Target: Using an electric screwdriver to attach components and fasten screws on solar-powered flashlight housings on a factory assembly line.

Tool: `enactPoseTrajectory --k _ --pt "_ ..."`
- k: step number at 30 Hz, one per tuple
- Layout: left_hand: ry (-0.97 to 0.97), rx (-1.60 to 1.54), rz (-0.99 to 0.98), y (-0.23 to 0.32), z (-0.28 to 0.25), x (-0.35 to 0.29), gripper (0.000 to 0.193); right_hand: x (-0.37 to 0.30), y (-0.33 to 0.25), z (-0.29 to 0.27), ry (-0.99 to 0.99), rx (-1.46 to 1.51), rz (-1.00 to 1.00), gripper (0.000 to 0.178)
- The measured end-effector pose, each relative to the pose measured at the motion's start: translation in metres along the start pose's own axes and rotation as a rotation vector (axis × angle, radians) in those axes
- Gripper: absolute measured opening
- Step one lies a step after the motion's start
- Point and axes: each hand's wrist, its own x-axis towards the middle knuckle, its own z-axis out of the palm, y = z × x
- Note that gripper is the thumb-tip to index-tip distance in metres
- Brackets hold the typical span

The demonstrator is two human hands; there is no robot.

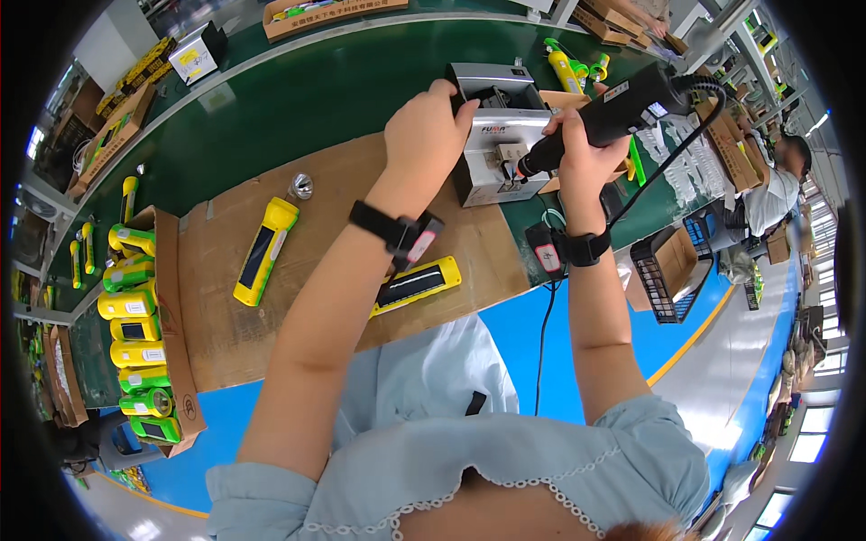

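Observation:
A silver metal box (492, 126), which looks like a screw feeder, stands on the bench ahead of me. My right hand (582, 149) is wrapped round a black electric screwdriver (627, 104). Its tip points left and down at the small outlet on the box's front; whether they touch is hard to tell. My left hand (424, 131) is closed at the box's left edge, with thumb and fingers curled; anything inside them is hidden. A yellow-green flashlight (266, 252) lies on the cardboard sheet beside a loose round lamp head (301, 187). Another yellow flashlight body (419, 284) lies partly behind my left forearm.
At the left, a cardboard box (171, 316) holds several yellow and green flashlights. More flashlight parts (564, 68) lie behind the feeder. A black cable (690, 135) hangs from the screwdriver. A black crate (658, 279) is at the right, and a person (776, 180) sits farther off.

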Motion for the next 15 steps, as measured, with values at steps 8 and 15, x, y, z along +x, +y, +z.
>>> enactPoseTrajectory --k 8,15 --pt "-0.432 0.129 -0.076 -0.040 -0.108 -0.166 0.047 -0.007 -0.018 0.006 -0.103 0.034 0.186 0.040" --pt "-0.328 -0.009 0.051 -0.071 -0.093 -0.204 0.055 -0.106 -0.070 0.053 -0.251 0.414 0.222 0.047"
